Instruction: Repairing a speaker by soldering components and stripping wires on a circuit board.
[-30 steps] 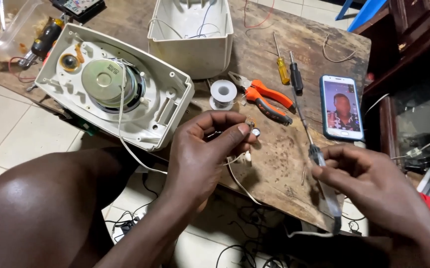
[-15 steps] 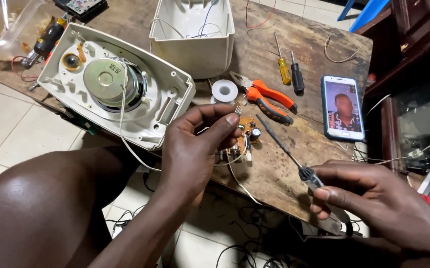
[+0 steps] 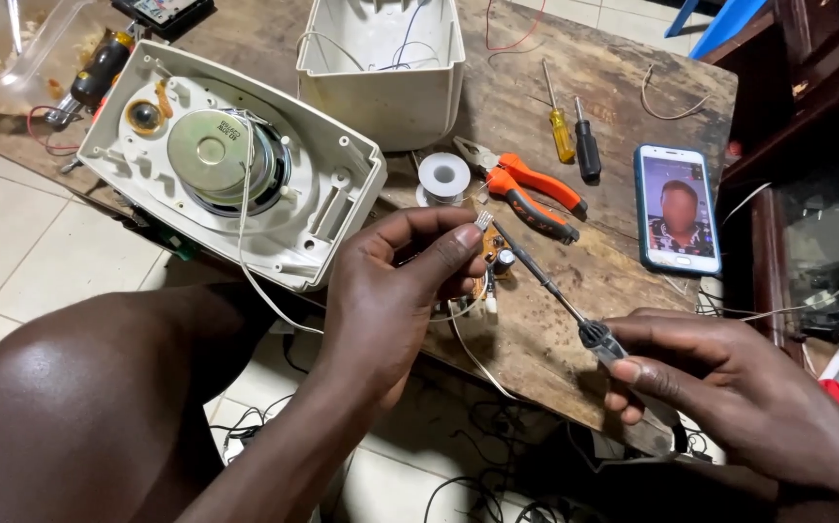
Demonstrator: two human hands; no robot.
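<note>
Head view, looking down over a worn wooden surface [image 3: 623,58]. Left hand [image 3: 390,291] raised just above the near edge, fingers [image 3: 443,247] pinched together on a small circuit board [image 3: 493,260] with a dark capacitor showing; thin white wires trailing from the board down past the edge. Right hand [image 3: 719,387] lower and to the right, fingers closed around the handle of a soldering iron [image 3: 574,315], shaft angled up and left, tip touching or just beside the top of the board; exact contact not discernible. Behind the left hand: open white speaker housing [image 3: 332,184] lying face down, round driver magnet [image 3: 214,153] exposed. Further back: second white housing shell [image 3: 381,87], upright. Between the housings and the board: spool of solder [image 3: 443,177]. To the right of the spool: orange-handled pliers [image 3: 526,189], yellow screwdriver [image 3: 560,131], black screwdriver [image 3: 586,145], and a smartphone [image 3: 677,208] lying flat, screen lit.
</note>
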